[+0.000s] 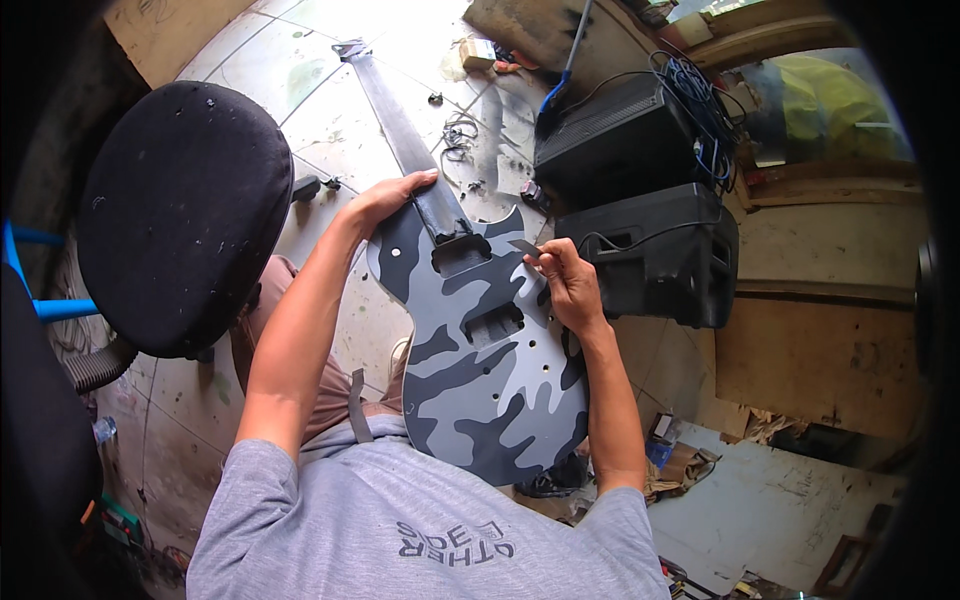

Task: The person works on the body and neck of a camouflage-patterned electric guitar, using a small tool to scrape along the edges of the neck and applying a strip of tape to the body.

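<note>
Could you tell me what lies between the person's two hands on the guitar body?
In the head view, between the left hand and right hand lies the guitar body's rectangular pickup cavity beside the neck.

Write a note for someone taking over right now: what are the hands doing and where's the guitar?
Left hand: gripping the neck where it joins the camouflage guitar body, steadying it.
Right hand: pinching a small thin flat piece at the body's upper right edge.
Guitar: resting on the lap, neck pointing away over the tiled floor.
Done: body painted; cavities empty, no strings.
Left: unclear; work at that edge is under way.
</note>
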The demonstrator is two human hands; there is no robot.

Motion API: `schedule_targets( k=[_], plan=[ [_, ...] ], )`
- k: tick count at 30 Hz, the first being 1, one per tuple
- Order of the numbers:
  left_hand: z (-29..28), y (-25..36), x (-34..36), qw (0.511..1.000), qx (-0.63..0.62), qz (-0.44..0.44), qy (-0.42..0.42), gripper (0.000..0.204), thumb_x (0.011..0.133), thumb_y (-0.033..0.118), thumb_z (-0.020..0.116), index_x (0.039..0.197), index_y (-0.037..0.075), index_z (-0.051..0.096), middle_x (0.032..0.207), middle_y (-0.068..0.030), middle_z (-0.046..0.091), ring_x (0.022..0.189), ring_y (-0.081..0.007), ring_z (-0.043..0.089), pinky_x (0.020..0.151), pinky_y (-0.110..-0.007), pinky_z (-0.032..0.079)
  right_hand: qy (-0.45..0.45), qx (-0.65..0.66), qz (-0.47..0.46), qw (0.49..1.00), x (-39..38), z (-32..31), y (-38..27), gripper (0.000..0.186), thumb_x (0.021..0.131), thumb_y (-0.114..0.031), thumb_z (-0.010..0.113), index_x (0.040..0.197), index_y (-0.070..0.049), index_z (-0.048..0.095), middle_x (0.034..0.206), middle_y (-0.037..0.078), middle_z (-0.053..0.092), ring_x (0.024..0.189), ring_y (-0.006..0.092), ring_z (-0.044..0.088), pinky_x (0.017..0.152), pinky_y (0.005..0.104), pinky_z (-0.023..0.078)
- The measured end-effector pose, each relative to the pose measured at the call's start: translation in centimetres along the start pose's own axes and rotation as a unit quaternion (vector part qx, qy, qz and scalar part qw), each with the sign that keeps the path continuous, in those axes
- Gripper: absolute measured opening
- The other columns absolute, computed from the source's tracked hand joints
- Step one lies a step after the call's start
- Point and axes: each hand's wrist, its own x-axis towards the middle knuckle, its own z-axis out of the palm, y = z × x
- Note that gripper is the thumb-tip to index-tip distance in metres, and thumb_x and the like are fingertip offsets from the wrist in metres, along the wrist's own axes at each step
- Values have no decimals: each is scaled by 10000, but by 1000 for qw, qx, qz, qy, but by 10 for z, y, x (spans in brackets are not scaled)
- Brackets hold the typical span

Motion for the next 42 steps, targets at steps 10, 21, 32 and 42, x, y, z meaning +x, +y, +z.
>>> schedule_targets(
  k=[10, 21, 32, 42],
  plan=[
    [2, 0, -1, 1000, -24, 3, 0, 548, 980, 547, 614, 1210, 61, 715, 924, -79, 756, 660, -159, 700, 641, -310, 588, 16, 53, 15, 998, 0, 1, 8, 133, 1077, -174, 573, 1074, -41, 571, 896, 94, 752, 894, 165, 752, 761, 293, 567],
    [-9, -6, 4, 999, -7, 12, -51, 557, 992, 505, 641, 1252, 14, 683, 1044, -99, 741, 771, -159, 723, 686, -321, 611, 185, 117, 106, 970, -21, -43, 13, 213, 1114, -238, 503, 1051, -43, 560, 887, 59, 708, 841, 125, 706, 770, 288, 581],
    [-10, -11, -30, 986, 49, 125, -101, 654, 1052, 433, 599, 1502, -23, 467, 1381, -61, 575, 1267, -128, 513, 1114, -268, 382, 227, -27, 250, 941, -99, -47, 49, 298, 1114, -281, 495, 1005, -8, 544, 796, 73, 681, 696, 119, 651, 627, 283, 509],
    [18, -107, -105, 792, 348, 440, 241, 751, 942, 354, 710, 1555, 27, 426, 1669, -275, 231, 1521, -491, 262, 1230, -500, 285, 227, -26, 258, 939, -96, -47, 55, 298, 1105, -277, 519, 1005, 0, 561, 774, 58, 660, 703, 101, 612, 658, 277, 483]
  ],
)
